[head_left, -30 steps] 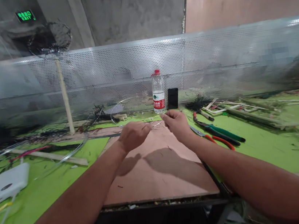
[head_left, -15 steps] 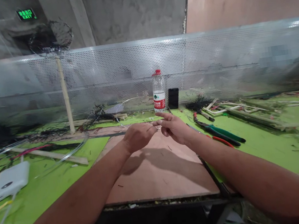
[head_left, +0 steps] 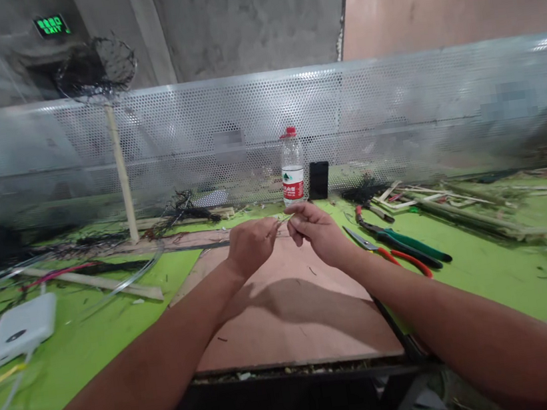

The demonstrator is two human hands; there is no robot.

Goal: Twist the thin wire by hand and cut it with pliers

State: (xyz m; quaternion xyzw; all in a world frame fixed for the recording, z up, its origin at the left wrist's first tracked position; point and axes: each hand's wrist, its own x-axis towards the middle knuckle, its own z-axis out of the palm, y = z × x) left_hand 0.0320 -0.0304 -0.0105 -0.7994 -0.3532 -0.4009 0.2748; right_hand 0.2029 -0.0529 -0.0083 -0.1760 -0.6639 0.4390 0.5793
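Observation:
Above the wooden board (head_left: 289,324), my left hand (head_left: 253,247) is closed, its thumb and fingers pinched together. My right hand (head_left: 313,232) is closed too, its fingers curled in facing the left. A thin, pale, wire-like strand (head_left: 285,219) spans the small gap between the fingertips, pinched at both sides. Most of its length is hidden by the fingers, and its material is too small to make out. Just right of my right forearm lie scissors with red-orange handles (head_left: 391,257) and pliers with green handles (head_left: 404,241).
A water bottle (head_left: 291,169) and a dark phone (head_left: 319,180) stand behind my hands, before a perforated metal screen (head_left: 183,129). At left are a bamboo post (head_left: 122,178), a white power bank (head_left: 20,329) and a wooden strip (head_left: 102,284). Bamboo pieces (head_left: 471,212) lie at right.
My right hand's fingers have curled in from a more extended pose. A thin curved strand seen behind my left hand is out of sight. The view has shifted slightly.

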